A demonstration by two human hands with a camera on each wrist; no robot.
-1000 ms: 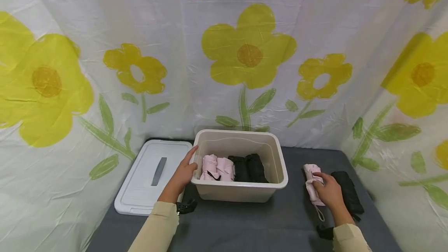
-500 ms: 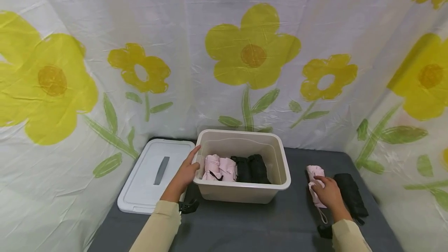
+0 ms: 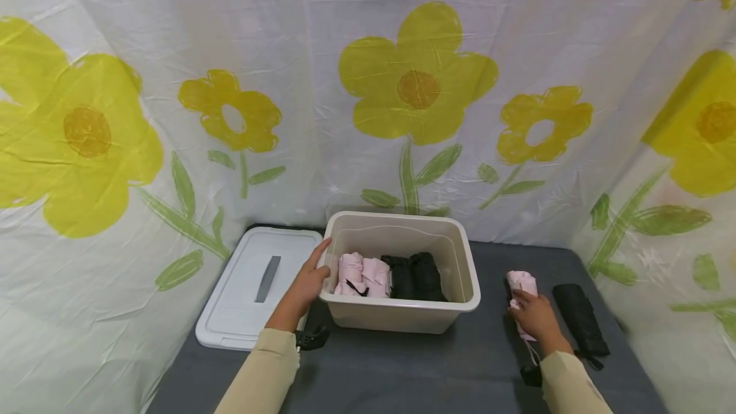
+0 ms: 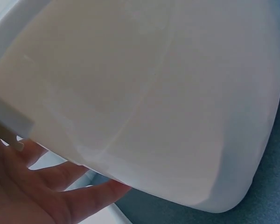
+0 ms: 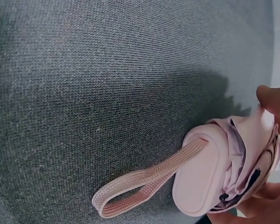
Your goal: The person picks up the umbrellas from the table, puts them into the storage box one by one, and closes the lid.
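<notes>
At the beige plastic bin (image 3: 397, 315), my left hand (image 3: 306, 285) lies along the left rim with its index finger stretched out. In the left wrist view its fingers (image 4: 91, 200) are fairly straight and touch the bin wall (image 4: 154, 116). To the right of the bin, my right hand (image 3: 537, 318) grips a pink folded umbrella (image 3: 522, 282) lying on the table. The right wrist view shows thumb and fingers on opposite sides of the pink umbrella (image 5: 200, 177), its strap loop (image 5: 135, 186) trailing on the cloth. A black folded umbrella (image 3: 581, 319) lies just right of that hand.
Inside the bin, two pink umbrellas (image 3: 363, 275) and two black umbrellas (image 3: 415, 276) lie side by side, with bare bin floor at their right. A white lid (image 3: 238, 299) with a grey handle lies left of the bin. A flower-printed curtain (image 3: 316, 165) surrounds the dark table (image 3: 397, 375).
The view has shifted slightly. My right hand has closed further around the pink umbrella, which has turned a little and moved slightly away from the black one. My left hand stays at the bin rim.
</notes>
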